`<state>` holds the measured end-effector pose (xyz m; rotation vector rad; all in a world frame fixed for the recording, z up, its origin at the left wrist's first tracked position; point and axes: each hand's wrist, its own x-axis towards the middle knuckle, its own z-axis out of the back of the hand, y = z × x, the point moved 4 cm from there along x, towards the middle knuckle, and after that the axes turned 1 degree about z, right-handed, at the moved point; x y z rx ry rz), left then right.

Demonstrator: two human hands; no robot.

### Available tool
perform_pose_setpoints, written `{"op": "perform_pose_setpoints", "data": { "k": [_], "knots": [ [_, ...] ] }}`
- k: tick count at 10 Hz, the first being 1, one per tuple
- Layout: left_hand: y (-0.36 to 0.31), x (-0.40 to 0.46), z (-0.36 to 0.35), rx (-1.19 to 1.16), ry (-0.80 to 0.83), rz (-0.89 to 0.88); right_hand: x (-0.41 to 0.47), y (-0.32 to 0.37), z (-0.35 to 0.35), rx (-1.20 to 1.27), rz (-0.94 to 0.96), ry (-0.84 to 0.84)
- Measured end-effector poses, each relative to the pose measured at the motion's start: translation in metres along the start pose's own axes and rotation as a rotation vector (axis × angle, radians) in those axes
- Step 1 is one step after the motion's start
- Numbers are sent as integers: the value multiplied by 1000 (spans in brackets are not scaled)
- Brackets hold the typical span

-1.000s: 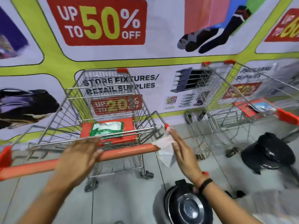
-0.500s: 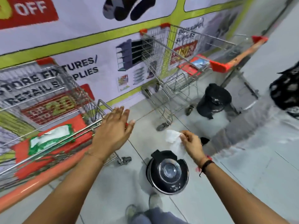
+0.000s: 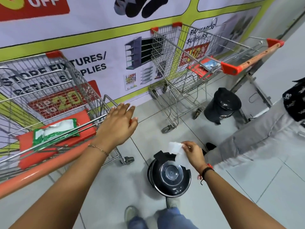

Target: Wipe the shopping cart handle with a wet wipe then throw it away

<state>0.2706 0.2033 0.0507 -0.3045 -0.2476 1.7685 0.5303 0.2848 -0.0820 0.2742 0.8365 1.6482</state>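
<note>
The shopping cart's orange handle (image 3: 41, 173) runs across the lower left. My left hand (image 3: 118, 124) hovers flat over its right end, fingers spread, holding nothing. A crumpled white wet wipe (image 3: 177, 152) hangs from the pinched fingers of my right hand (image 3: 193, 153), just above the closed lid of a black pedal bin (image 3: 170, 176) on the floor. A green and white wipes pack (image 3: 54, 133) lies on the cart's red child seat.
A second wire cart (image 3: 189, 66) with an orange handle stands at the right by the poster wall. Another black bin (image 3: 222, 104) sits under it. Another person's grey trouser leg (image 3: 257, 136) crosses the floor at right. My shoes (image 3: 132, 214) show below.
My right hand has carried the wipe off the handle's end and down over the black bin. My left hand has lifted from the handle. My view has swung right and down.
</note>
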Motion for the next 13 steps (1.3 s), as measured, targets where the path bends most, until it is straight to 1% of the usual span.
{"op": "perform_pose_setpoints", "data": {
  "k": [2, 4, 5, 7, 8, 9, 10, 11, 12, 13],
  "knots": [
    [0, 0, 2, -14, 23, 53, 17, -11, 2, 33, 0, 62],
    [3, 5, -1, -20, 65, 167, 34, -30, -1, 47, -2, 145],
    [0, 7, 0, -15, 59, 193, 38, -38, -1, 55, 8, 160],
    [3, 8, -3, -35, 62, 193, 35, -50, -1, 139, -32, 159],
    [6, 13, -4, -90, 68, 257, 28, -63, -8, 32, -54, 166],
    [6, 19, -5, -116, 58, 291, 24, -80, -24, -50, -103, 241],
    [8, 20, -6, -111, 39, 295, 25, -93, -42, -67, -156, 295],
    [9, 19, -5, -99, 23, 281, 29, -104, -56, -106, -195, 311],
    [9, 17, -6, -106, 13, 276, 32, -111, -69, -166, -225, 385],
    [9, 21, -5, -99, -22, 270, 39, -115, -74, -243, -263, 392]
  ]
}}
